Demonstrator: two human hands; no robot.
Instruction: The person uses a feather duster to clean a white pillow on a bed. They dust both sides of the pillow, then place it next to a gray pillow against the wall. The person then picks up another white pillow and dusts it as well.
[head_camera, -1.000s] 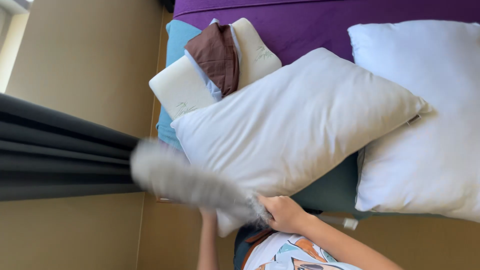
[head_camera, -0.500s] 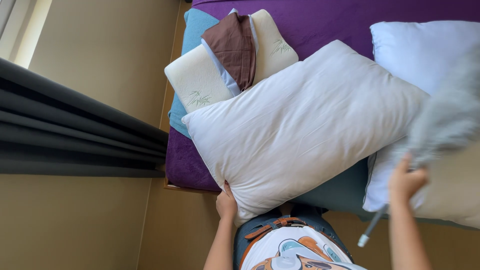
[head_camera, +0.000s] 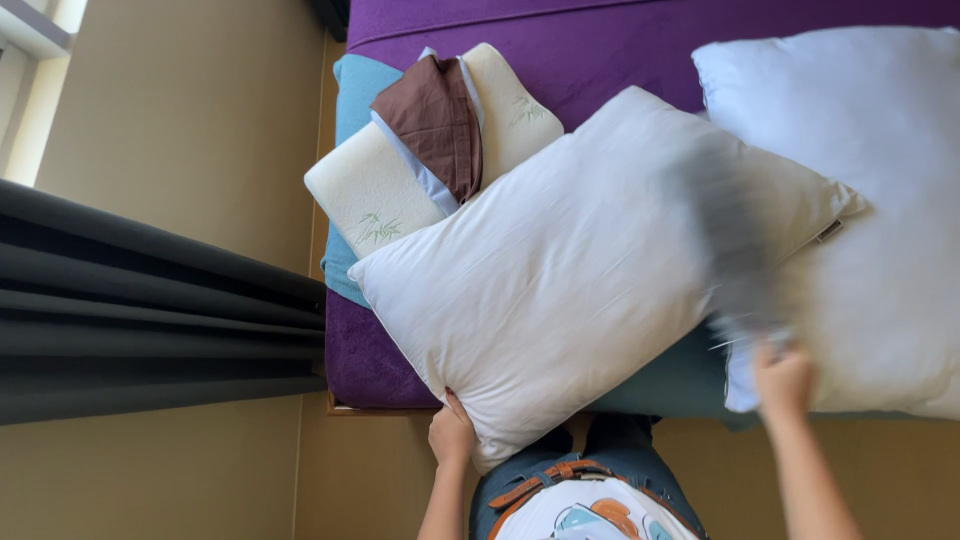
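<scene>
Fingers (head_camera: 452, 418) of the left hand (head_camera: 450, 437) curled on the lower corner of the big white pillow (head_camera: 575, 270), thumb side against the cloth, so closed in a hold on that corner. Fingers of the right hand (head_camera: 783, 380) wrapped shut around the handle of a grey feather duster (head_camera: 730, 240); only the knuckles visible, the handle itself hidden inside the fist.

From the left fingers, pillow stretching up and to the right, long axis on a diagonal from the held corner toward the far corner near the second white pillow (head_camera: 860, 200). Lying on the purple bed (head_camera: 620, 40), lower edge hanging a little over the bed side toward the body. Left hand touching the pillow; right hand apart from it, just beside its right lower edge.

From the right fingers, duster rising straight up and slightly left, blurred by motion, head over the right part of the held pillow, across the gap between the two pillows. Cannot tell whether the feathers touch the cloth or only pass above it.

Further out: second pillow overlapping the right end of the first one, on a teal sheet (head_camera: 670, 385). At the upper left of the bed, a cream foam pillow (head_camera: 370, 190) with a brown cloth (head_camera: 435, 120) folded on it, well apart from both hands. Dark grey curtain (head_camera: 150, 310) at the left, beige floor (head_camera: 200, 100) around the bed.
</scene>
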